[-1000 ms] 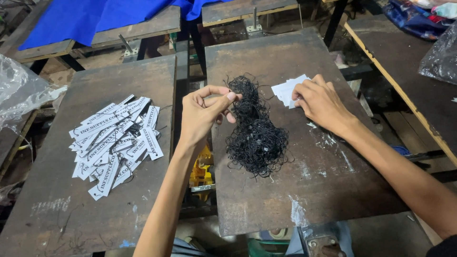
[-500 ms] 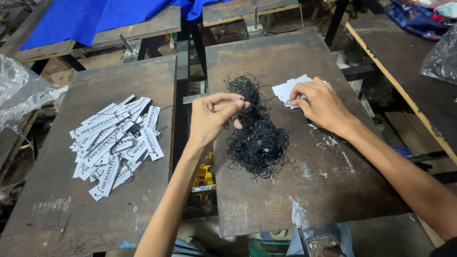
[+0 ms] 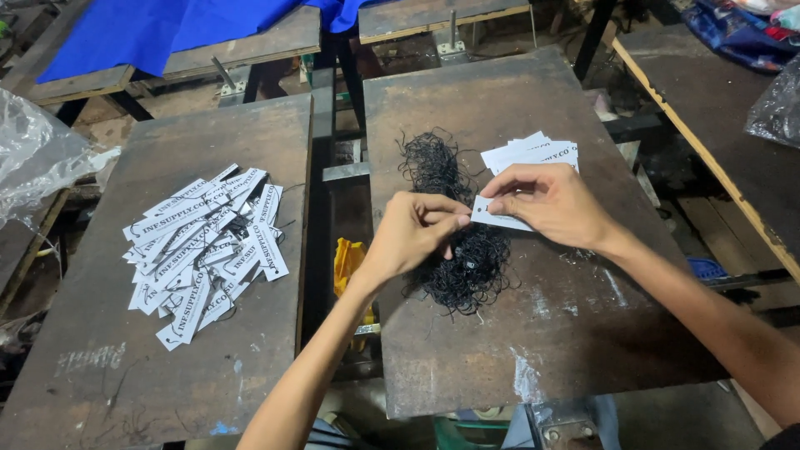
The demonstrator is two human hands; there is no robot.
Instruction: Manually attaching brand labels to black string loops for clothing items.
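A: Head view. Which step is in hand?

B: Stringing a tag, by appearance. The right hand [image 3: 557,202] pinches a white paper tag [image 3: 498,218] over the middle of the right counter [image 3: 533,350]. The left hand [image 3: 414,231] is closed in a pinch at the tag's near end, above the pile of black string loops [image 3: 460,242]; whether it grips a loop cannot be told.

A: Next move?

B: Fine alignment of loop and tag hole, probably. Unstrung tags [image 3: 533,152] lie behind the right hand; finished tags [image 3: 204,246] cover the left counter [image 3: 108,358].
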